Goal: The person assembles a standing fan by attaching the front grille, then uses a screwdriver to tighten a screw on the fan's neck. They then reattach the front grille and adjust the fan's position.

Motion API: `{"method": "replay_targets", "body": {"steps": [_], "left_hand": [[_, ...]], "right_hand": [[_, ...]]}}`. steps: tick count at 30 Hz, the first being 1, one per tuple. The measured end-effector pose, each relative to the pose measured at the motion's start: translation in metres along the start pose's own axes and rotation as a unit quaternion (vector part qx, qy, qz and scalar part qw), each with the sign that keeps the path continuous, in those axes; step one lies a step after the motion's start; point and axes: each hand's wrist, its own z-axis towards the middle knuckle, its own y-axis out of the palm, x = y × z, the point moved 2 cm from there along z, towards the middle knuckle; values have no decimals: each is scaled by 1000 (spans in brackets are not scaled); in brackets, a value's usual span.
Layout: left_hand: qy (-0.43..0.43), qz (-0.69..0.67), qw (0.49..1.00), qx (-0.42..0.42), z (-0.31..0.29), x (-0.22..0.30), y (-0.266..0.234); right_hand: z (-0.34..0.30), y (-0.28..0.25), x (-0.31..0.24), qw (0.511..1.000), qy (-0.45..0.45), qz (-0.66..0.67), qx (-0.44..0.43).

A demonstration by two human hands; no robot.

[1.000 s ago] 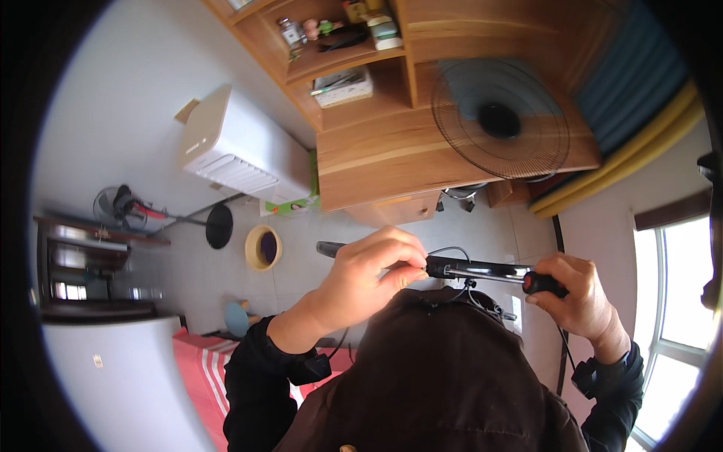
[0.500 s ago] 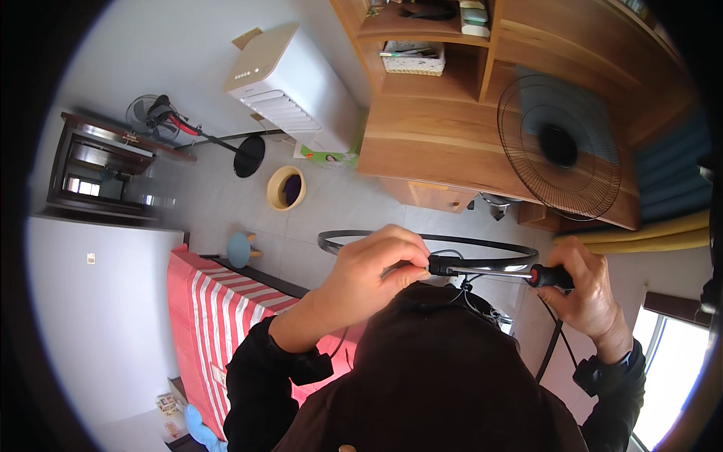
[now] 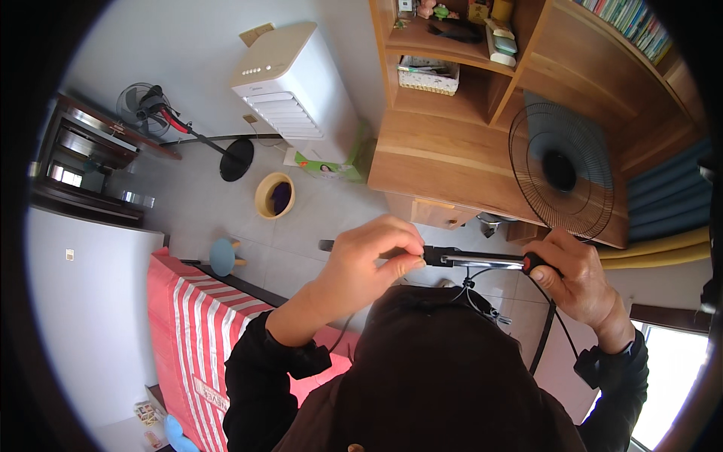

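Note:
My left hand (image 3: 376, 260) is closed in a pinch at the clasp of a thin black ring (image 3: 326, 245), which appears almost edge-on in front of my chest. My right hand (image 3: 576, 277) is wrapped round the black and red handle of a screwdriver (image 3: 488, 261). Its metal shaft points left, and the tip meets the black clasp (image 3: 438, 256) beside my left fingertips. Whether the tip sits in a screw is too small to tell. Black cables (image 3: 468, 285) hang below the shaft.
A wire fan grille (image 3: 520, 162) leans at the wooden desk (image 3: 452, 162). Farther left are a white air cooler (image 3: 301, 90), a standing fan (image 3: 199, 135), a yellow bucket (image 3: 261, 197) and a blue stool (image 3: 223, 257). A bed with a red striped cover (image 3: 181, 316) lies at my left.
The ring has tilted from an open oval to nearly edge-on. My left hand has shifted slightly left and up; the screwdriver stays against the clasp. The whole view has shifted a little.

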Motion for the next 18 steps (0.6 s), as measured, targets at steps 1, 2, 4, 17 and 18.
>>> {"method": "replay_targets", "body": {"steps": [1,2,4,17,18], "left_hand": [[-4,-12,1000,9,-1,-2,-5],[-9,-25,999,21,0,-4,-10],[1,-22,999,25,-3,-4,-20],[-3,27,996,88,-15,-1,-27],[-4,27,995,94,-14,0,-25]], "right_hand": [[4,1,-6,1000,7,-23,18],[7,1,-12,999,9,-15,35],[12,1,-21,998,25,-13,47],[56,-8,-13,997,-43,-52,-46],[57,-10,-14,996,-56,-60,-44]]}}
